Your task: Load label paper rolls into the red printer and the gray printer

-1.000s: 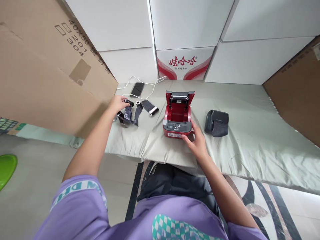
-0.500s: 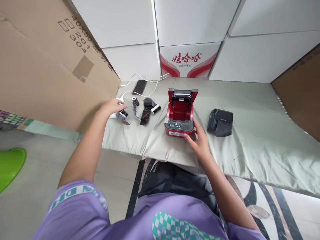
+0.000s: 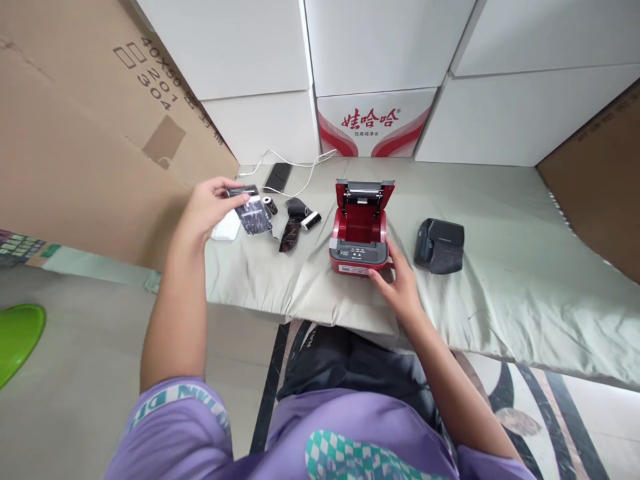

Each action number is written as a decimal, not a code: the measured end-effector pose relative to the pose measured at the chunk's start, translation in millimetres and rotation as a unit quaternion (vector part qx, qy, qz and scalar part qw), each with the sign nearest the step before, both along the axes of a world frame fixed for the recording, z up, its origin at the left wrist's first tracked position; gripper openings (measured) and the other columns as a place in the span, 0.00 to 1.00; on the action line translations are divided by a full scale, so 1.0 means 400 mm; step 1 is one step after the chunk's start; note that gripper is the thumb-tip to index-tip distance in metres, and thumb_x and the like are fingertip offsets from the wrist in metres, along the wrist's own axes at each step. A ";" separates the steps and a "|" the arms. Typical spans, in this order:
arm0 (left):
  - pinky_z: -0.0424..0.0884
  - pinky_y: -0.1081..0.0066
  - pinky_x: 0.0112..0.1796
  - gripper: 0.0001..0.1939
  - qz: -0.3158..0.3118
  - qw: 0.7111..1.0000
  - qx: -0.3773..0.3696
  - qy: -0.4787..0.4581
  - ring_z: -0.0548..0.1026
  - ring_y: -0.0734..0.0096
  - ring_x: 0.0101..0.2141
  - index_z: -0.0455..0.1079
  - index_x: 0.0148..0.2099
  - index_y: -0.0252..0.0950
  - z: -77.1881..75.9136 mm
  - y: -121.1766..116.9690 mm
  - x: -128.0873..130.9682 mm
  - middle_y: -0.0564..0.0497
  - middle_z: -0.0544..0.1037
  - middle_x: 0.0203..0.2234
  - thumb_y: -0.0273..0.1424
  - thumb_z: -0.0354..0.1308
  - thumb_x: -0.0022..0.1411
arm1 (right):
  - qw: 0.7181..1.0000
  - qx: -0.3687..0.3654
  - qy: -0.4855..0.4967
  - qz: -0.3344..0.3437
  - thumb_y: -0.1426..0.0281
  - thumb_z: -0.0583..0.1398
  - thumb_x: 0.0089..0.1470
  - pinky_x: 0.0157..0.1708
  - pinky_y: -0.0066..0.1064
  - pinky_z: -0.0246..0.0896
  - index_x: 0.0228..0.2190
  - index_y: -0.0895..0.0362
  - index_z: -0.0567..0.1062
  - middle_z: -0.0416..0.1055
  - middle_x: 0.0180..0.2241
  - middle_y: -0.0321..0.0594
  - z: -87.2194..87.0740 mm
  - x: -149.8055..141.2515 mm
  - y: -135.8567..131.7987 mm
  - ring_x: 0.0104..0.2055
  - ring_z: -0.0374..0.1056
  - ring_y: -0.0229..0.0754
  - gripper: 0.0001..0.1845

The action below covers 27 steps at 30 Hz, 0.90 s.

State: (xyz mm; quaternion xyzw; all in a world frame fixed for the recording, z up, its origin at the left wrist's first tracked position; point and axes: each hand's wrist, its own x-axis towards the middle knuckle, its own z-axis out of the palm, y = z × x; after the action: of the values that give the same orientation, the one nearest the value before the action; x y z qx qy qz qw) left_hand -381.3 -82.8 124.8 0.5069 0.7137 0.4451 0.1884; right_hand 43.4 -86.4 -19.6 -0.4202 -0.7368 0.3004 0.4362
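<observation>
My left hand (image 3: 207, 207) pinches a roll of dark printer paper (image 3: 254, 217) above the cloth, its loose end hanging down. Against the front right corner of a red label printer (image 3: 357, 252) rests my right hand (image 3: 401, 283), thumb on the front and fingers along the side. The printer's lid (image 3: 365, 192) stands up, and the red compartment inside shows no roll. Other small dark rolls lie left of the printer: one (image 3: 270, 205) partly behind the held paper, another (image 3: 298, 208) with its strip unrolled, and one with a white band (image 3: 311, 221).
A black device (image 3: 440, 245) with a dark flap sits right of the printer. A black phone (image 3: 277, 177), a white cable (image 3: 314, 175) and a white object (image 3: 226, 227) lie at the left. White boxes (image 3: 370, 127) line the back; cardboard (image 3: 125, 133) stands at the left.
My left hand has picked up a dark paper roll from the cloth and lifted it, uncovering the white object. My right hand and the printer have stayed in place.
</observation>
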 end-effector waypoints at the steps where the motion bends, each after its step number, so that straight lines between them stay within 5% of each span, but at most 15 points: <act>1: 0.78 0.58 0.46 0.22 -0.040 0.993 0.059 -0.092 0.80 0.60 0.40 0.74 0.44 0.41 0.015 0.003 0.037 0.49 0.82 0.40 0.42 0.74 0.49 | 1.000 0.001 0.001 0.002 0.50 0.64 0.62 0.57 0.56 0.73 0.72 0.47 0.58 0.64 0.69 0.50 -0.001 0.000 0.000 0.64 0.69 0.60 0.44; 5: 0.81 0.61 0.43 0.27 -0.197 0.936 0.108 -0.270 0.82 0.67 0.36 0.70 0.43 0.43 0.018 0.028 0.200 0.54 0.81 0.40 0.43 0.78 0.45 | 1.000 0.003 0.005 0.006 0.50 0.64 0.62 0.56 0.55 0.74 0.72 0.47 0.57 0.64 0.69 0.51 -0.005 0.001 0.002 0.61 0.71 0.59 0.44; 13: 0.79 0.61 0.44 0.30 -0.300 0.933 0.036 -0.196 0.82 0.56 0.47 0.71 0.45 0.43 -0.056 0.078 0.362 0.48 0.83 0.43 0.56 0.73 0.51 | 1.000 0.007 -0.003 0.005 0.47 0.62 0.62 0.59 0.60 0.70 0.72 0.46 0.57 0.65 0.68 0.51 0.003 -0.001 0.000 0.66 0.67 0.62 0.44; 22: 0.73 0.61 0.52 0.12 -0.307 0.936 -0.030 0.168 0.80 0.58 0.47 0.81 0.48 0.38 -0.051 0.136 0.466 0.47 0.85 0.46 0.34 0.68 0.61 | 1.000 0.015 -0.003 0.009 0.49 0.62 0.64 0.61 0.60 0.70 0.73 0.45 0.56 0.64 0.69 0.49 0.002 -0.001 0.000 0.67 0.66 0.61 0.43; 27: 0.72 0.62 0.53 0.13 -0.308 0.918 -0.059 0.244 0.81 0.56 0.50 0.81 0.51 0.39 -0.073 0.152 0.495 0.47 0.85 0.49 0.30 0.65 0.64 | 1.000 0.017 -0.007 0.005 0.49 0.62 0.64 0.60 0.60 0.70 0.72 0.46 0.56 0.65 0.68 0.50 0.001 -0.001 -0.002 0.68 0.65 0.61 0.43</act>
State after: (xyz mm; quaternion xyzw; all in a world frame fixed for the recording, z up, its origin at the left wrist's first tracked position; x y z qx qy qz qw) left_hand -183.2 -21.8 95.4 0.7824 0.5711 0.1849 0.1661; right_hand 43.0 -87.1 -19.3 -0.4115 -0.7465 0.2873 0.4368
